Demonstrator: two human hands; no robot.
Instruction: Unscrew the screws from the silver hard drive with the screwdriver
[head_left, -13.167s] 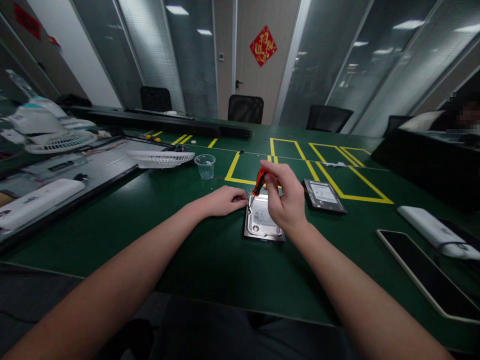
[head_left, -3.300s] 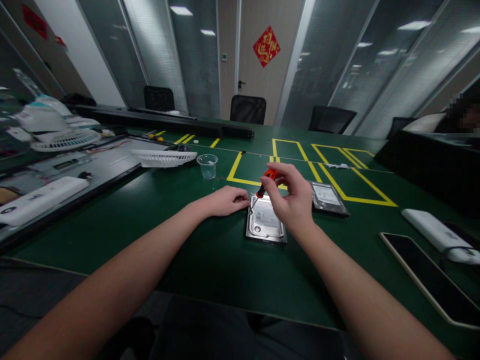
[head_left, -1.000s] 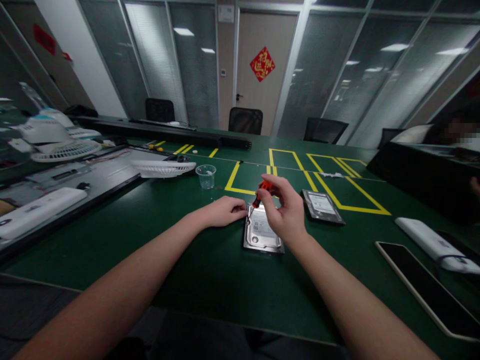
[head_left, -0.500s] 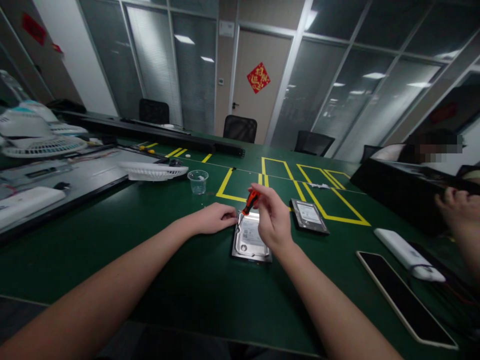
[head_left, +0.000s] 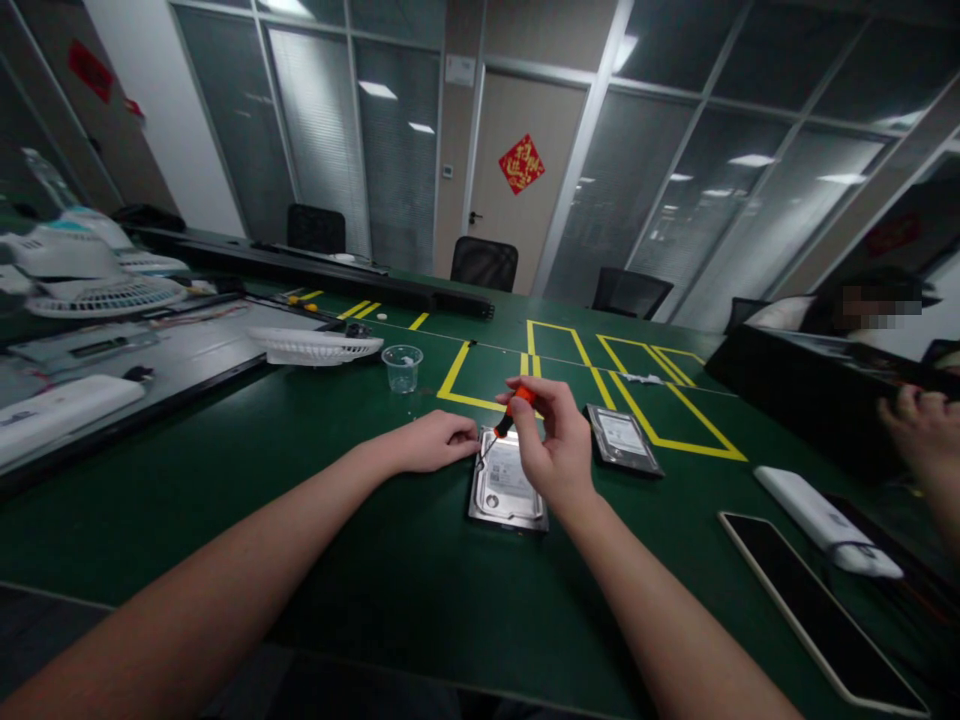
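So our right hand (head_left: 559, 442) still has the screwdriver (head_left: 505, 426) gripped, shaft slanting down to the far left part of the drive (head_left: 508, 485), which lies flat on the green table (head_left: 337, 610), same as before. Our left hand (head_left: 433, 442) is half curled with fingertips at that drive's left edge, though we can't tell if it's pinching anything. Compared with the earliest view, ours has tilted up, and another person's hand (head_left: 926, 420) now shows by the black box (head_left: 795, 400).

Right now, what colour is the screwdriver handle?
Orange-red and black screwdriver handle, best seen in the head view.
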